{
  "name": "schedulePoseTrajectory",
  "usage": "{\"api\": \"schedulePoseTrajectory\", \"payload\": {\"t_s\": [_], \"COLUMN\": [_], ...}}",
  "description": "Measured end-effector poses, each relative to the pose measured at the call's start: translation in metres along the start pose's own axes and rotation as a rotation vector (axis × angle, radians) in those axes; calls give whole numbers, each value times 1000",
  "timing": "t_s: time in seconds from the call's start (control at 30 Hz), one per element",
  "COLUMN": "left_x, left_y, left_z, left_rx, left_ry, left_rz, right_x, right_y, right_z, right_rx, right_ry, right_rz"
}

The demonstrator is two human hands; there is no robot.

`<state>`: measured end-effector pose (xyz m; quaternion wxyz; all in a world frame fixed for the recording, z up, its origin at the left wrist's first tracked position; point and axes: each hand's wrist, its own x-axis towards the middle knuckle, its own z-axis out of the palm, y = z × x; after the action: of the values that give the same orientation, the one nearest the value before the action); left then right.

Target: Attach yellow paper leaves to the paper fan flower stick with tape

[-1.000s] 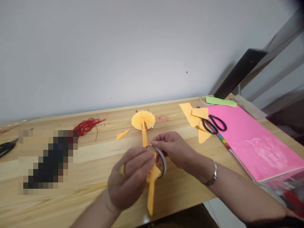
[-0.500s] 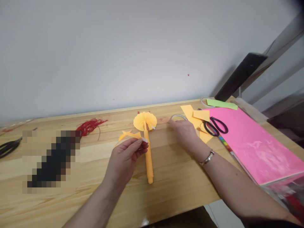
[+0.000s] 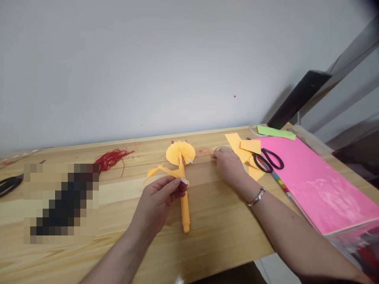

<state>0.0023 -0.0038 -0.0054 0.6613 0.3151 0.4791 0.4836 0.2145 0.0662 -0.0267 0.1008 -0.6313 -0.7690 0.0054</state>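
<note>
My left hand (image 3: pixel 161 197) pinches a thin yellow-orange paper strip (image 3: pixel 170 171) between thumb and finger. A small white piece (image 3: pixel 184 180) sits at the strip's end by my thumb. Beneath that hand lies a rolled orange paper tube (image 3: pixel 185 213), topped by a pleated yellow paper fan (image 3: pixel 180 152) with a small white tab at its lower right. My right hand (image 3: pixel 229 165) is closed at a pale ring that looks like a roll of tape (image 3: pixel 223 148); its fingers curl at the ring's left side, and their tips are partly hidden.
Orange paper pieces (image 3: pixel 235 142) and black-handled scissors (image 3: pixel 263 162) lie right of my hand, beside a pink paper pack (image 3: pixel 319 185) with a green strip (image 3: pixel 276 132). Red threads (image 3: pixel 111 161), more scissors (image 3: pixel 11 184) and a blurred-out dark object (image 3: pixel 63 203) are leftward. A wall stands behind.
My left hand has shifted slightly right and down with the strip, whose end now crosses the tube. My right hand has moved only a little at the tape roll.
</note>
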Motion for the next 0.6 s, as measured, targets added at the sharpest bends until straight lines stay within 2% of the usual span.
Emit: {"api": "schedulePoseTrajectory", "payload": {"t_s": [0.4, 0.6], "left_x": [1, 0], "left_y": [-4, -5], "left_z": [0, -1], "left_rx": [42, 46], "left_ry": [-49, -63], "left_rz": [-31, -33], "right_x": [6, 5], "right_y": [2, 0], "right_z": [3, 0], "right_rx": [138, 189], "right_ry": [49, 1], "right_rz": [151, 153]}}
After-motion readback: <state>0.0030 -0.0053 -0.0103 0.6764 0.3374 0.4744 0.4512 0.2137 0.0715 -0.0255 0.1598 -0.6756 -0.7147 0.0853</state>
